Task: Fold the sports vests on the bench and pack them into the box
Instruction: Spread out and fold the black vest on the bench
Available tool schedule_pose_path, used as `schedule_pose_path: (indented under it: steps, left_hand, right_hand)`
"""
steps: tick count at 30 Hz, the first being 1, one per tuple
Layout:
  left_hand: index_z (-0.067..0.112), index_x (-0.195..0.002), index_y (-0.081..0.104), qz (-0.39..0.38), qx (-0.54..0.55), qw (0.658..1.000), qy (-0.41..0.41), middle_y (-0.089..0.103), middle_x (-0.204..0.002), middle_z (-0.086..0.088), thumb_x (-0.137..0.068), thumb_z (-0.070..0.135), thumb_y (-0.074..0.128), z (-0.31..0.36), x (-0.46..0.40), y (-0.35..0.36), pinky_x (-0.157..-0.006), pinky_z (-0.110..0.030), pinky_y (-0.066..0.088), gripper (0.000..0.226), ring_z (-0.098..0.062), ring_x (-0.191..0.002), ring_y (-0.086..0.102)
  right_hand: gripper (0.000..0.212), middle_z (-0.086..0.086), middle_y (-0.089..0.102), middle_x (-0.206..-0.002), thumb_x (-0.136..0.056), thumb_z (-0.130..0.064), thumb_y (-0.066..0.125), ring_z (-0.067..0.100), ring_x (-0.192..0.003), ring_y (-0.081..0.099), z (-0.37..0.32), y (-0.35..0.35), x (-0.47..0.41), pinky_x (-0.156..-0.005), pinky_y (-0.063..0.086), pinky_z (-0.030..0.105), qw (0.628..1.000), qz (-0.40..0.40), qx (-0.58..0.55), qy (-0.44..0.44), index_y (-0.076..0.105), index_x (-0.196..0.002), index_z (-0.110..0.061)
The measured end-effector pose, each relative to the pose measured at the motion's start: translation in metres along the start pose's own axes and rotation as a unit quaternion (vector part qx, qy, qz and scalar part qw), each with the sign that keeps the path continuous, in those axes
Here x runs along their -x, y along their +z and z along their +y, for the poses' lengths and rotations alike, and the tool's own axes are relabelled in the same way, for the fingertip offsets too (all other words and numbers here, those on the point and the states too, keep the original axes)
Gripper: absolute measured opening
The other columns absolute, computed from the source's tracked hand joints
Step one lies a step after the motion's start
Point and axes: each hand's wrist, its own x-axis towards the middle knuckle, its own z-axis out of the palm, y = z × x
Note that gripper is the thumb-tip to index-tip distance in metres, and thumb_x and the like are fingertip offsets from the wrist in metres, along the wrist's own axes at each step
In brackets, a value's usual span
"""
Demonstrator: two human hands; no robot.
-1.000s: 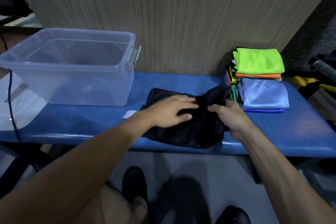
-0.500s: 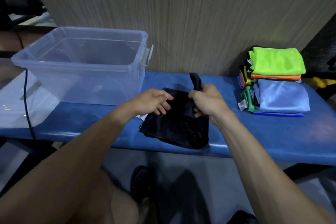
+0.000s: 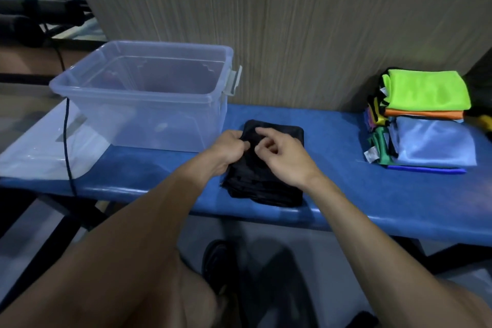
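Blue bench [image 3: 372,194]; folded black vest [image 3: 274,186] beside clear box [image 3: 143,96]; left hand [image 3: 229,149] pinches vest; right hand [image 3: 285,160] fingers loosely curled atop.

Under my fingers [image 3: 262,132] I see the black vest [image 3: 269,184], a matt, finely creased cloth. Left of them, the box [image 3: 149,104] is clear, smooth plastic with a faint sheen. The bench [image 3: 372,194] beneath looks like glossy blue vinyl. Right of them, the stacked vests [image 3: 426,120] are satiny cloth.
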Motion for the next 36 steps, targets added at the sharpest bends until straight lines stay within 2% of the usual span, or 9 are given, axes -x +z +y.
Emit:
schedule_pose_path:
  steps: [4, 8, 11, 16, 18, 21, 25, 30, 36]
  left_hand:
    - [0.011, -0.108, 0.071, 0.021, -0.064, 0.997, 0.033, 0.073, -0.103, -0.011, -0.104, 0.006, 0.048, -0.003, 0.001, 0.004, -0.083, -0.032, 0.056, 0.024, -0.026, -0.097, 0.069]
    - [0.014, -0.12, 0.065, 0.039, -0.151, 0.985, 0.068, 0.071, -0.115, -0.007, -0.103, 0.01, 0.052, -0.006, -0.001, 0.004, -0.1, -0.038, 0.052, 0.023, -0.027, -0.11, 0.066]
    - [0.011, -0.148, 0.04, 0.068, -0.377, 0.911, 0.151, 0.049, -0.145, -0.013, -0.099, 0.008, 0.059, 0.007, 0.009, 0.004, -0.108, -0.037, 0.042, 0.053, -0.032, -0.133, 0.048]
    - [0.025, -0.116, 0.068, -0.05, -0.429, 0.824, 0.366, 0.06, -0.116, 0.003, -0.098, 0.029, 0.063, 0.034, 0.048, 0.001, -0.094, -0.043, 0.05, 0.019, -0.015, -0.107, 0.057]
    - [0.025, -0.129, 0.064, -0.173, -0.481, 0.812, 0.282, 0.057, -0.128, -0.001, -0.096, 0.049, 0.064, 0.028, 0.059, -0.004, -0.104, -0.039, 0.046, 0.041, -0.016, -0.116, 0.056]
    - [0.031, -0.161, 0.016, -0.262, -0.54, 0.78, 0.179, 0.006, -0.166, 0.013, -0.08, 0.068, 0.072, -0.002, 0.067, -0.016, -0.123, -0.026, 0.012, 0.106, -0.01, -0.152, 0.009]
    - [0.036, -0.16, -0.013, -0.194, -0.568, 0.757, 0.258, -0.028, -0.164, 0.019, -0.071, 0.084, 0.066, -0.049, 0.066, -0.019, -0.122, -0.042, -0.012, 0.129, -0.009, -0.149, -0.032]
    - [0.039, -0.162, 0.003, -0.1, -0.531, 0.772, 0.335, -0.006, -0.169, 0.02, -0.082, 0.085, 0.053, -0.072, 0.06, -0.014, -0.127, -0.049, 0.005, 0.105, -0.007, -0.154, -0.015]
    - [0.039, -0.158, 0.028, -0.048, -0.501, 0.776, 0.38, 0.023, -0.165, 0.018, -0.085, 0.074, 0.058, -0.085, 0.063, -0.01, -0.122, -0.041, 0.029, 0.087, -0.009, -0.154, 0.016]
  right_hand:
    - [0.086, -0.002, 0.043, -0.152, -0.086, -0.076, 0.038, 0.025, -0.144, 0.032, 0.031, -0.009, 0.039, -0.121, 0.025, 0.043, 0.969, -0.092, 0.214, -0.078, 0.037, -0.156, -0.027]
    - [0.081, -0.009, 0.008, -0.17, -0.094, -0.072, 0.038, 0.02, -0.157, -0.006, 0.059, -0.005, 0.069, -0.127, 0.0, 0.046, 0.943, -0.092, 0.298, -0.115, 0.008, -0.162, -0.038]
    - [0.079, -0.009, 0.002, -0.17, -0.098, -0.068, 0.039, 0.019, -0.157, -0.01, 0.065, -0.005, 0.078, -0.127, -0.001, 0.045, 0.933, -0.076, 0.327, -0.128, 0.0, -0.161, -0.039]
    - [0.08, -0.006, 0.004, -0.17, -0.097, -0.07, 0.035, 0.024, -0.157, -0.005, 0.065, -0.003, 0.08, -0.127, 0.001, 0.046, 0.919, -0.072, 0.361, -0.143, 0.006, -0.162, -0.035]
    - [0.081, -0.005, 0.005, -0.17, -0.096, -0.071, 0.038, 0.025, -0.157, -0.003, 0.066, -0.004, 0.079, -0.127, 0.003, 0.047, 0.915, -0.082, 0.366, -0.145, 0.012, -0.162, -0.032]
    - [0.082, -0.004, 0.019, -0.167, -0.094, -0.072, 0.041, 0.024, -0.156, 0.009, 0.069, -0.006, 0.079, -0.127, 0.011, 0.047, 0.915, -0.078, 0.361, -0.162, 0.019, -0.162, -0.03]
    - [0.074, -0.005, 0.029, -0.164, -0.097, -0.069, 0.037, 0.021, -0.155, 0.017, 0.076, -0.014, 0.078, -0.126, 0.018, 0.041, 0.92, -0.077, 0.34, -0.181, 0.024, -0.16, -0.033]
    - [0.073, -0.002, 0.031, -0.164, -0.099, -0.065, 0.037, 0.02, -0.154, 0.02, 0.082, -0.023, 0.079, -0.124, 0.025, 0.04, 0.914, -0.071, 0.341, -0.206, 0.026, -0.16, -0.029]
    - [0.088, 0.001, 0.05, -0.152, -0.079, -0.049, 0.081, 0.025, -0.143, 0.044, 0.089, -0.021, 0.094, -0.111, 0.046, 0.038, 0.881, -0.035, 0.386, -0.27, 0.041, -0.154, -0.023]
